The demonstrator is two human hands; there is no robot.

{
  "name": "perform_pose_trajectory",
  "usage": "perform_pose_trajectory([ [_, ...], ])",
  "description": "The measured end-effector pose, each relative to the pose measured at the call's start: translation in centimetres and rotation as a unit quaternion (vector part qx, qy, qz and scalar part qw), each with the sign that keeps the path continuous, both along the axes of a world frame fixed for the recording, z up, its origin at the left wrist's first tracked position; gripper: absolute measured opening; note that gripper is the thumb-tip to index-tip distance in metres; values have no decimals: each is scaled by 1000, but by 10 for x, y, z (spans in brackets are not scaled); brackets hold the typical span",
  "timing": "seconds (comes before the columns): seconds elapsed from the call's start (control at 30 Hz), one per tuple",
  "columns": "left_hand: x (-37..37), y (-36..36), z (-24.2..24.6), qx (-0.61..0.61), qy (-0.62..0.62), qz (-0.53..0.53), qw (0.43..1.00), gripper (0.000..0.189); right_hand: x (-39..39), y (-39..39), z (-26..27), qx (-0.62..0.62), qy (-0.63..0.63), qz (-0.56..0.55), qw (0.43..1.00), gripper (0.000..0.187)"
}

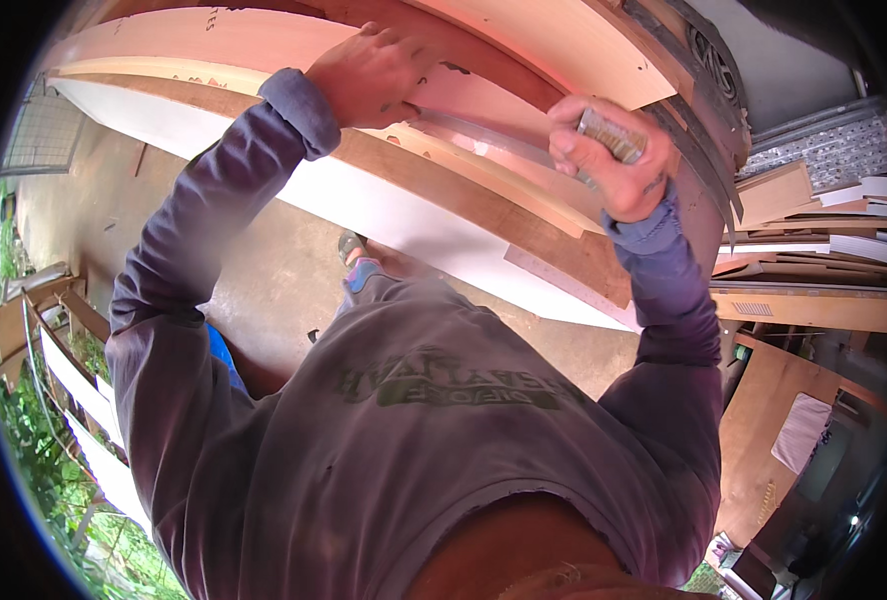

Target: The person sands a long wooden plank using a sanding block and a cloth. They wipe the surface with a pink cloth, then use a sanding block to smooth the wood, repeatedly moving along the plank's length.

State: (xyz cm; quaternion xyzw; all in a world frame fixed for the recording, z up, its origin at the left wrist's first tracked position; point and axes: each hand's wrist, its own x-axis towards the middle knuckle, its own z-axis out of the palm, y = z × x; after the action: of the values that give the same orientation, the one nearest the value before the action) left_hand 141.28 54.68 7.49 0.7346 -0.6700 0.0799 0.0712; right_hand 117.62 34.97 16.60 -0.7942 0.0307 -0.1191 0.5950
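My left hand [372, 75] is raised over a stack of long boards, blurred, its thumb close to the left end of a thin grey strip [481, 139]. Whether its fingers grip anything is hidden. My right hand [616, 161] is closed around a small block-like object [612, 136] with a grey-brown face; its exact kind is unclear. That fist is near the strip's right end, and I cannot tell whether they touch. Beneath both hands lie a pinkish board [263, 37] bearing printed letters, a brown wooden edge [443, 180] and a white panel [406, 217].
More long boards [556, 45] lie beyond my hands. Stacked panels and offcuts [811, 247] are at the right, above a wooden board [766, 427]. A wire-mesh panel [42, 127] stands at the far left. Concrete floor [263, 262] shows around my foot [353, 251].
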Motion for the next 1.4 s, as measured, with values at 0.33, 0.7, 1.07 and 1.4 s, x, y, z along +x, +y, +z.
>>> perform_pose_trajectory([
  [0.33,-16,-5,27,64,34,49,996,79,-13,0,-8,38,-19,-5,999,17],
  [0.7,-30,-56,19,40,151,-105,982,76,-51,-31,41,-65,9,-23,998,19],
  [1.07,-60,-50,11,24,55,-39,997,75,-68,-50,8,-87,-16,14,996,16],
  [1.4,-84,-55,8,32,-45,47,997,81,-78,-49,-26,2,-12,-2,1000,18],
])
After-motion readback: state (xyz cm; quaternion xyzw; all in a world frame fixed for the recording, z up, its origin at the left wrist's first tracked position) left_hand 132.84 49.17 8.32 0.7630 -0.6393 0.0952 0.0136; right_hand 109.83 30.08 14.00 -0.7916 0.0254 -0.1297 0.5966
